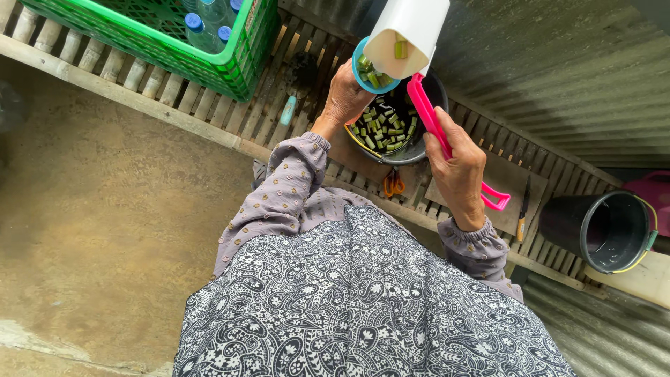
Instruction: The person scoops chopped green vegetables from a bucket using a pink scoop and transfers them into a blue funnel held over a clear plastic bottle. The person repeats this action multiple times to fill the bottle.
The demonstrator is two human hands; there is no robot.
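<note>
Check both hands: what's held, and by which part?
Right hand grips the white scoop by its pink handle, mid-length. Left hand holds a small blue-rimmed bowl of green pieces by its side, over the dark pot.

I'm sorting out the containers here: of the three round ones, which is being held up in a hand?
The small blue-rimmed bowl, gripped by the left hand. The dark pot of green pieces and the black bucket both rest on the slatted platform.

There are two hands, one white dustpan with a pink handle, one small blue bowl, one dark pot, many green vegetable pieces, one green crate, three bottle caps, one black bucket, one knife, one pair of orange scissors.
</note>
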